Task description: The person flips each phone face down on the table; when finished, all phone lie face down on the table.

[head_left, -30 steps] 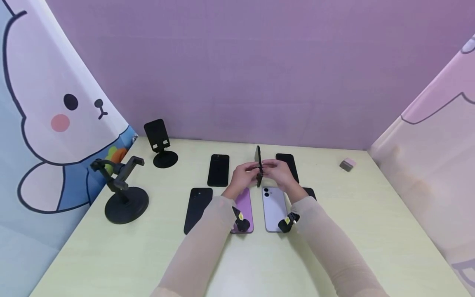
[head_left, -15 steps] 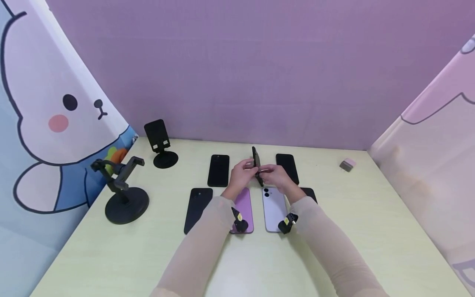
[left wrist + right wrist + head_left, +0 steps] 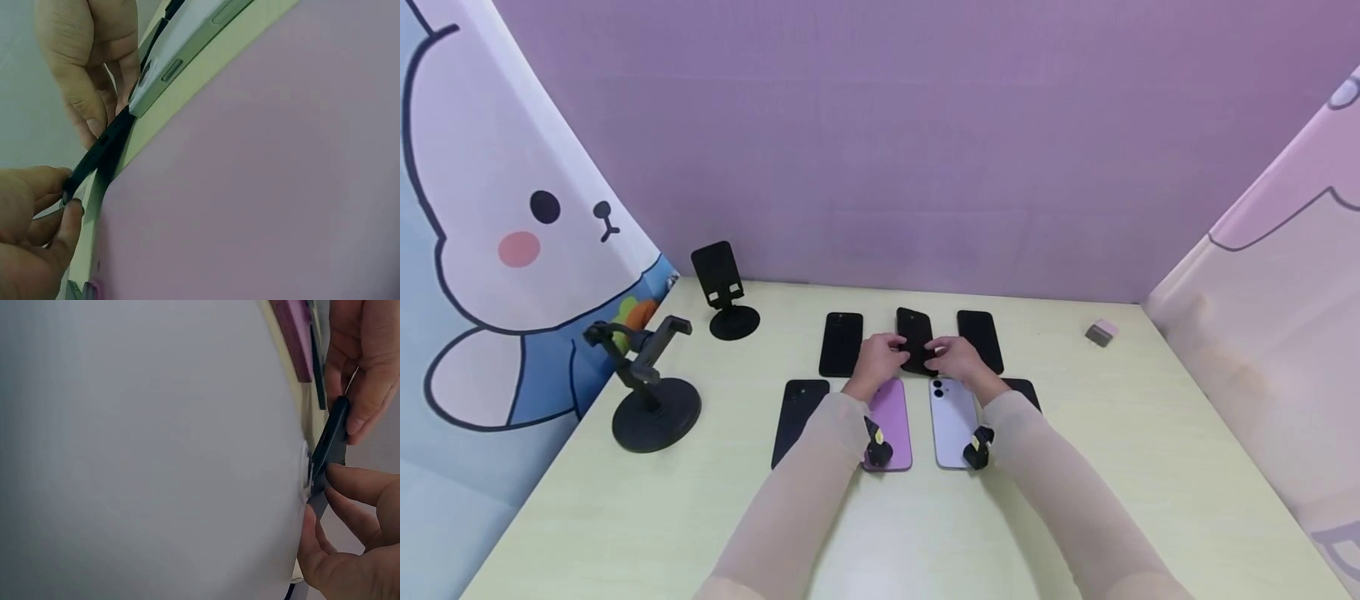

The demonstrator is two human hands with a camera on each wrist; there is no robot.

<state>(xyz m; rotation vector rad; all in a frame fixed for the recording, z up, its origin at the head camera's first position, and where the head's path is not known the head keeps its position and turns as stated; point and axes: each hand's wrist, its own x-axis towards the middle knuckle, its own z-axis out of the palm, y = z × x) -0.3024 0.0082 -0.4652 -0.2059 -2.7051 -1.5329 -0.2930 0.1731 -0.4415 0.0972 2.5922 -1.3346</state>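
Observation:
Between my two hands, at the far middle of the table, a black phone (image 3: 915, 333) leans at a tilt. My left hand (image 3: 880, 360) pinches its left side between thumb and fingers, as the left wrist view shows at the phone's dark edge (image 3: 94, 153). On the other side my right hand (image 3: 958, 360) holds the right edge, fingertips on one face and thumb near the other in the right wrist view. Under my wrists lie a purple phone (image 3: 892, 417) and a pale lavender phone (image 3: 951, 425) with its cameras up; each fills much of one wrist view.
More dark phones lie flat around: back left (image 3: 841, 344), back right (image 3: 981, 337), front left (image 3: 797, 417), and one partly under my right sleeve (image 3: 1024, 389). Two black phone stands (image 3: 655, 412) (image 3: 718, 271) stand at left. A small pink-and-grey block (image 3: 1102, 333) sits far right.
The black phone has turned from edge-on upright to a leaning pose with its broad face toward the head camera. My hands have moved slightly apart and stay on its sides.

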